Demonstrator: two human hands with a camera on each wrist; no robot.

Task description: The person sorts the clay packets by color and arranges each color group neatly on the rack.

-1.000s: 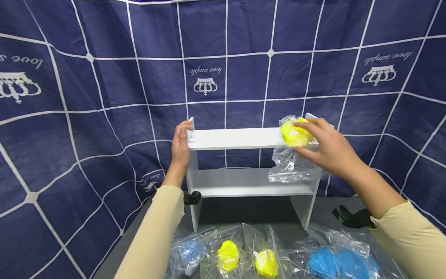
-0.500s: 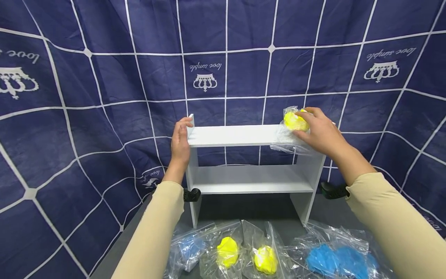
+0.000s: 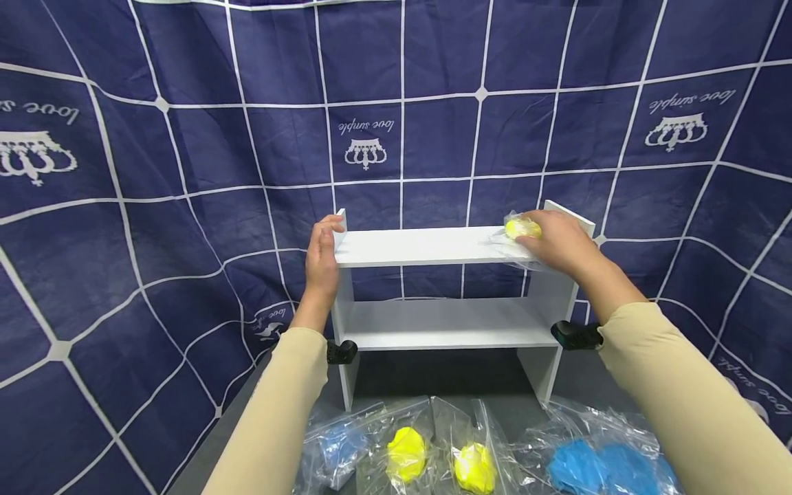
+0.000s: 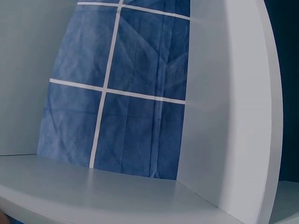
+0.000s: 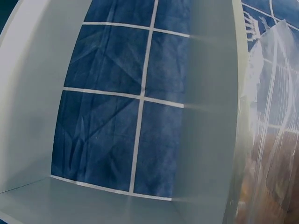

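A white two-tier shelf (image 3: 421,246) stands in front of me. My left hand (image 3: 320,260) grips the upper end of its left side panel (image 3: 340,230). At the right end of the top board, my right hand (image 3: 559,239) holds a yellow lump in a clear plastic bag (image 3: 517,227), fingers over its far side and thumb in front. Part of the lump is hidden by that hand. The bag's loose end spreads over the board's front edge, and in the right wrist view the clear plastic (image 5: 275,84) hangs beside the board, overlapping the hand.
Along the near table edge lie a bagged pale blue item (image 3: 340,447), two bagged yellow lumps, one left (image 3: 406,454) and one right (image 3: 475,469), and bagged bright blue lumps (image 3: 603,467). A dark blue checked cloth (image 3: 433,137) hangs behind the shelf.
My right hand has lowered the bagged yellow lump from in front of and above the top board onto its right end. The left hand stays on the side panel.
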